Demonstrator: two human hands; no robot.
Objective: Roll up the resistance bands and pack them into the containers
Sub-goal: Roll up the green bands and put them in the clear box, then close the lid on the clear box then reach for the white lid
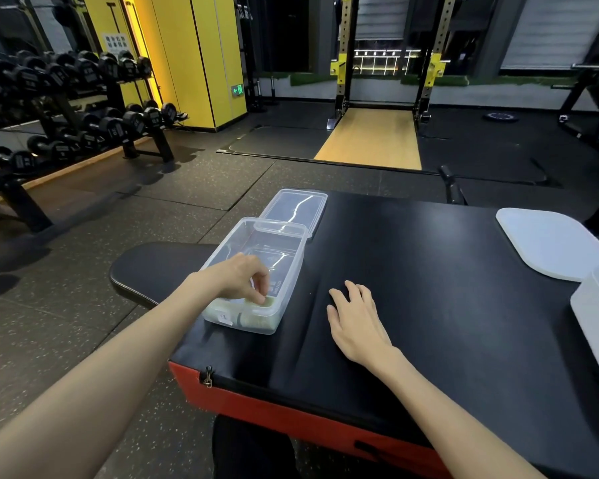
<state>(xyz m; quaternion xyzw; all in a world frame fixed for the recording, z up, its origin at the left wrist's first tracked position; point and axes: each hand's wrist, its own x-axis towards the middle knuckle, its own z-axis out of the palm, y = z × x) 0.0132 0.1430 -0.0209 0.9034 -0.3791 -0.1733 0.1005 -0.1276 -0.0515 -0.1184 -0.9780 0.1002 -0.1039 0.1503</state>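
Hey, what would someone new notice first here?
The left hand reaching into the clear container at the left edge of the black pad, fingers curled on a pale rolled band at its near end. The right hand rests flat on the pad; a yellow pillar stands behind the dumbbell rack at left.

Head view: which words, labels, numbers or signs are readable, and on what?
None reads as text.
Green exit sign: arrow and figure only.
Poster on yellow panel: blurred.
Sticker on clear container: too small.
Print inside it: blurred.
Dumbbell labels: blurred.
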